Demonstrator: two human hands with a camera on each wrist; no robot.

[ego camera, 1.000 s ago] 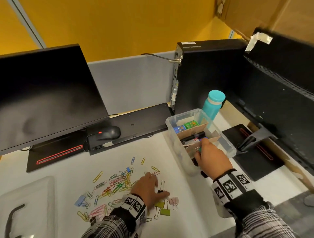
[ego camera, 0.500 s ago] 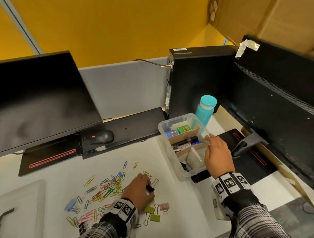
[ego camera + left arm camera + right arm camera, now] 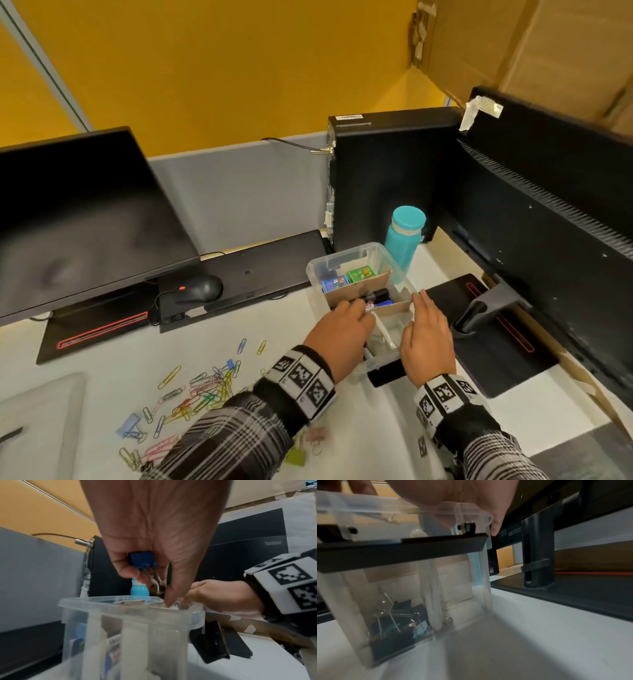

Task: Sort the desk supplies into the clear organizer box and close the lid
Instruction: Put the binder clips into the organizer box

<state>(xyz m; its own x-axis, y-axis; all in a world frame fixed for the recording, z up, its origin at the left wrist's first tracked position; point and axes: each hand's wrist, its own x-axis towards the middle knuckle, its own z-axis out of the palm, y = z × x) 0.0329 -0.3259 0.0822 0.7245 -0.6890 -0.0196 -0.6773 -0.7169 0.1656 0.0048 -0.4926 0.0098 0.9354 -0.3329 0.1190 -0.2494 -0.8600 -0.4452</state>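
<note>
The clear organizer box (image 3: pixel 342 257) stands mid-desk with cardboard dividers, markers and small coloured boxes inside. My left hand (image 3: pixel 358 310) hovers over its near compartment and pinches a blue binder clip (image 3: pixel 142 560) between thumb and fingers, just above the rim (image 3: pixel 128 601). My right hand (image 3: pixel 424 320) rests flat on the box's right rim, fingers straight, one fingertip (image 3: pixel 495 526) hanging outside the wall. Several binder clips (image 3: pixel 393 622) lie on the box floor. Coloured paper clips (image 3: pixel 202 394) and a few binder clips (image 3: pixel 295 456) lie on the desk at the left. The clear lid (image 3: pixel 37 407) sits at the lower left.
A teal bottle (image 3: pixel 404 240) and a black PC tower (image 3: pixel 387 171) stand right behind the box. A monitor (image 3: pixel 78 219), a mouse (image 3: pixel 200 289) and a keyboard (image 3: pixel 246 274) are to the left. A second monitor's stand (image 3: pixel 479 310) and base are at the right.
My left hand left the clip pile and came up over the box with a binder clip. My right hand drew out of the box and settled on its right rim.
</note>
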